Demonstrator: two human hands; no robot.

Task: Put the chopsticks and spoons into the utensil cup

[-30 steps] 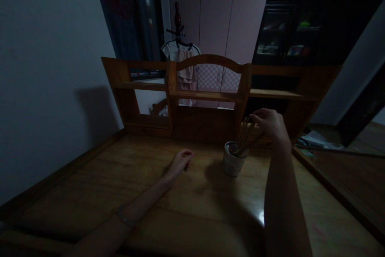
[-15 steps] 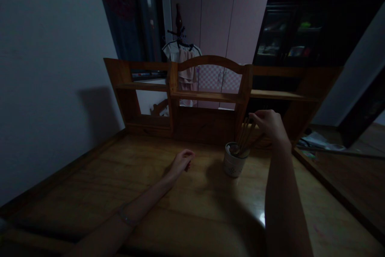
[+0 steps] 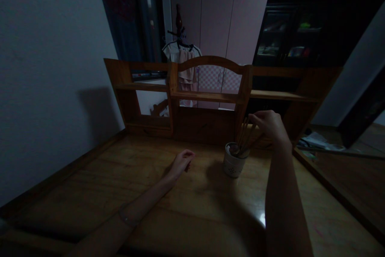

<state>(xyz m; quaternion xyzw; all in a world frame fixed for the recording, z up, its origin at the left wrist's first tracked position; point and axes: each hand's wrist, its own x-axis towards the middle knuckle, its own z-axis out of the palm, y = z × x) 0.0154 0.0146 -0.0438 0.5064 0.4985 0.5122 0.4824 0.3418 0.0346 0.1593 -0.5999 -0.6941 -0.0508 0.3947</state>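
Note:
A small white cup (image 3: 232, 164) stands on the wooden desk (image 3: 168, 209) and holds several thin wooden sticks (image 3: 244, 138) that lean to the right. My right hand (image 3: 269, 125) is above the cup, its fingers pinched round the tops of the sticks. My left hand (image 3: 181, 161) rests on the desk to the left of the cup, its fingers loosely curled with nothing visible in them.
A wooden shelf unit (image 3: 210, 96) runs along the back of the desk. Behind it are a pink wardrobe (image 3: 222, 24), hanging clothes (image 3: 185, 62) and a dark cabinet (image 3: 288, 32). A wall (image 3: 48, 68) is on the left. The room is dim.
Almost nothing moved. My right hand stays on the sticks in the cup, shifting very slightly; my left hand remains on the desk.

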